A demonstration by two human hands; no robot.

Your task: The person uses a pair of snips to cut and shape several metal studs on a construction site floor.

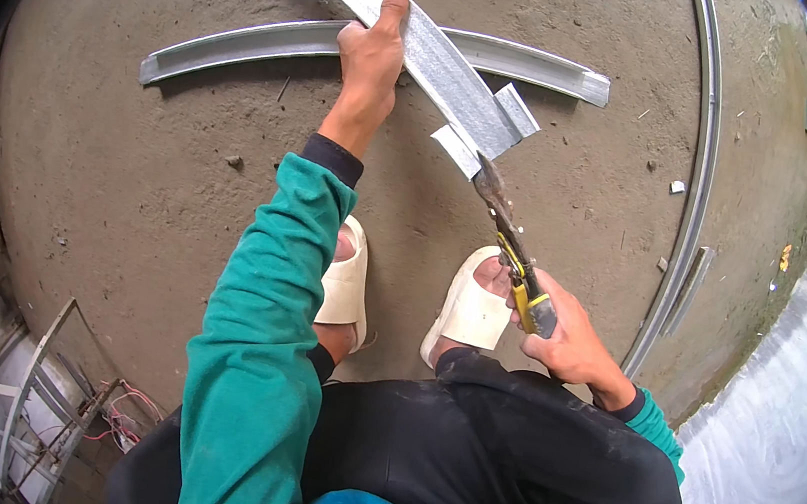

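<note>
My left hand (371,59) is closed round a light-grey metal channel (436,67), its thumb lying along the top face. The channel slants from the upper left down toward the middle, and its near end has side flaps bent outward. In my right hand (570,331) are tin snips (514,237) with yellow and black handles, held by the grips. Their blade tips meet the channel's near corner, beside the left flap; whether metal lies between the blades is too small to tell. Behind my left hand, a second metal channel (237,45) lies crosswise on the ground.
A long metal rail (710,118) runs along the right side, with a short metal piece (689,287) next to it. Small scraps dot the brown ground (169,193). At the lower left stands a metal frame (23,397) with red wires. My sandals (473,306) are below the channel.
</note>
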